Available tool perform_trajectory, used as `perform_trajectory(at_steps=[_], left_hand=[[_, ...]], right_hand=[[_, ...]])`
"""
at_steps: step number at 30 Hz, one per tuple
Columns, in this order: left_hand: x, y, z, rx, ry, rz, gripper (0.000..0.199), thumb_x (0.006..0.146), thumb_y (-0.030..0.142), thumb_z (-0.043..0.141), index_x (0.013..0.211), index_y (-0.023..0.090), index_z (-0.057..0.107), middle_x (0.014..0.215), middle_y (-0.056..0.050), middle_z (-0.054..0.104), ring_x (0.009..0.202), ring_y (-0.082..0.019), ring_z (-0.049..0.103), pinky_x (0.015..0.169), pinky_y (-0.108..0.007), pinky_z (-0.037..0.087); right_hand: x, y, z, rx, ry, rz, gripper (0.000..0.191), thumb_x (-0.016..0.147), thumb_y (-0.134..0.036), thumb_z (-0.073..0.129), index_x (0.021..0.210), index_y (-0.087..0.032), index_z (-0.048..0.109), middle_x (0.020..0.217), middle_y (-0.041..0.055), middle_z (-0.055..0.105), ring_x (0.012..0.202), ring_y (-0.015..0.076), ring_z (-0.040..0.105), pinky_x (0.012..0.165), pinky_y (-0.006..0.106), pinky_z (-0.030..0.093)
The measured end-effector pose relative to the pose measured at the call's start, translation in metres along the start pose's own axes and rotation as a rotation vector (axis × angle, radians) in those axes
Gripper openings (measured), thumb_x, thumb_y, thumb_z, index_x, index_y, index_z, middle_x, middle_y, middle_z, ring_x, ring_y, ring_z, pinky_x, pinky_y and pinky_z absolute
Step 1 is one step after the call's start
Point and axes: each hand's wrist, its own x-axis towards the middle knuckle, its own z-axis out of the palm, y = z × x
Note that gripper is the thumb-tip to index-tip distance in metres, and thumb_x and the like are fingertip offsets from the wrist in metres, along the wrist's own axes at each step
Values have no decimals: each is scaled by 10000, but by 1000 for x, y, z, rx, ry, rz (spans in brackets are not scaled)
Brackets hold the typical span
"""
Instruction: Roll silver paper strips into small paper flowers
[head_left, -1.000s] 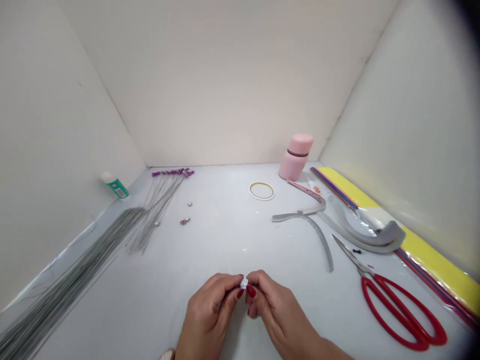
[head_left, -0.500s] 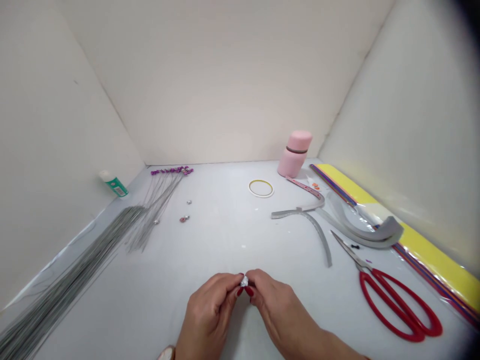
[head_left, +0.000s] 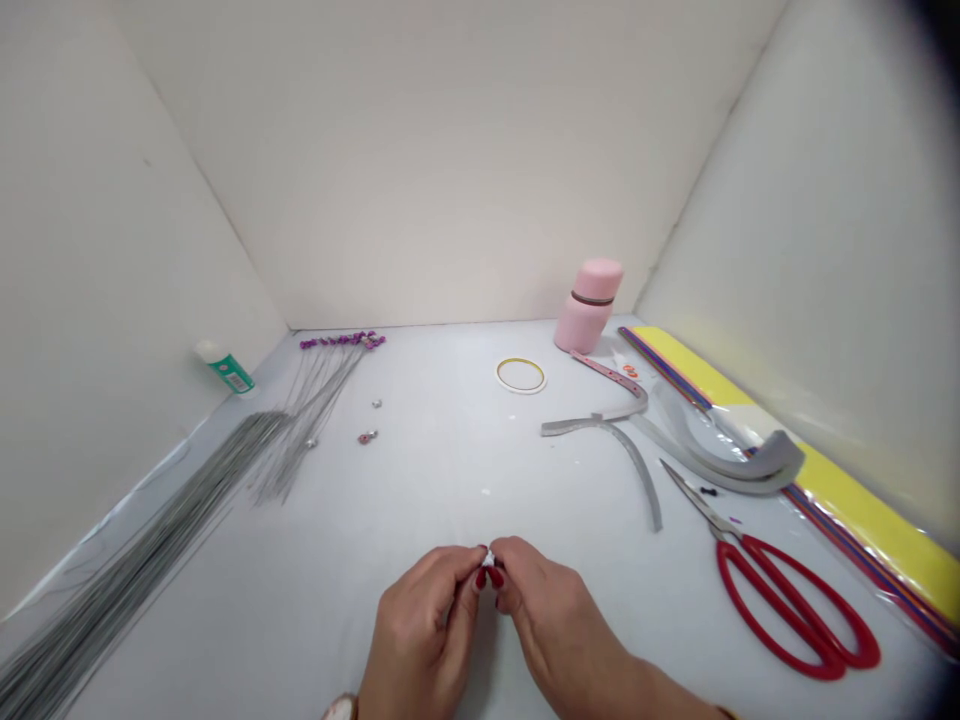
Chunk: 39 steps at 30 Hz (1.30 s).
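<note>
At the front middle of the white table, my left hand (head_left: 424,615) and my right hand (head_left: 559,610) meet at the fingertips. Between them they pinch a small crumpled piece of silver foil (head_left: 489,558), mostly hidden by thumbs and forefingers. Both hands are closed on it from opposite sides, just above the tabletop. Farther off to the left lie small silver bits (head_left: 376,404) and a red-and-silver bit (head_left: 366,438) like it in size.
Grey wires (head_left: 172,520) lie along the left, beside purple-tipped stems (head_left: 345,342) and a glue stick (head_left: 227,368). A tape ring (head_left: 520,388) and pink bottle (head_left: 587,308) stand back. On the right are grey strips (head_left: 641,465), red scissors (head_left: 780,590) and yellow sheets (head_left: 862,480).
The thumbs have drawn closer together, so less of the foil shows between the fingertips. Elsewhere the things lie as before, with a slight shift of the view.
</note>
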Motion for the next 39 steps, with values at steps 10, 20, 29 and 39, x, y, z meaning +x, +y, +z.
perform_trajectory(at_steps=[10, 20, 29, 39], left_hand=[[4, 4, 5, -42, 103, -74, 150, 717, 47, 541, 773, 146, 638, 664, -31, 663, 578, -126, 619, 538, -200, 515], [7, 2, -5, -139, -42, -45, 185, 770, 62, 524, 886, 163, 627, 743, -39, 646, 671, -129, 611, 607, -223, 506], [5, 1, -4, -96, 31, -24, 205, 754, 67, 571, 936, 152, 609, 805, -49, 668, 711, -124, 637, 644, -186, 517], [4, -7, -5, -56, 14, -21, 233, 798, 51, 503, 962, 184, 600, 797, -37, 671, 701, -122, 633, 630, -190, 507]], right_hand=[[0, -7, 3, -50, 76, -71, 189, 837, -87, 266, 807, -187, 423, 658, 22, 487, 529, 151, 478, 493, 251, 365], [5, -12, -8, 875, -97, 331, 282, 909, -360, 324, 727, -178, 440, 578, -38, 457, 485, 92, 464, 494, 213, 375], [6, -11, -3, 1076, -41, 422, 274, 876, -395, 413, 754, -157, 470, 580, -45, 476, 472, 67, 472, 476, 184, 358], [1, -3, -6, 490, -48, 193, 169, 914, -286, 309, 936, -193, 449, 658, -8, 541, 605, 122, 529, 579, 226, 427]])
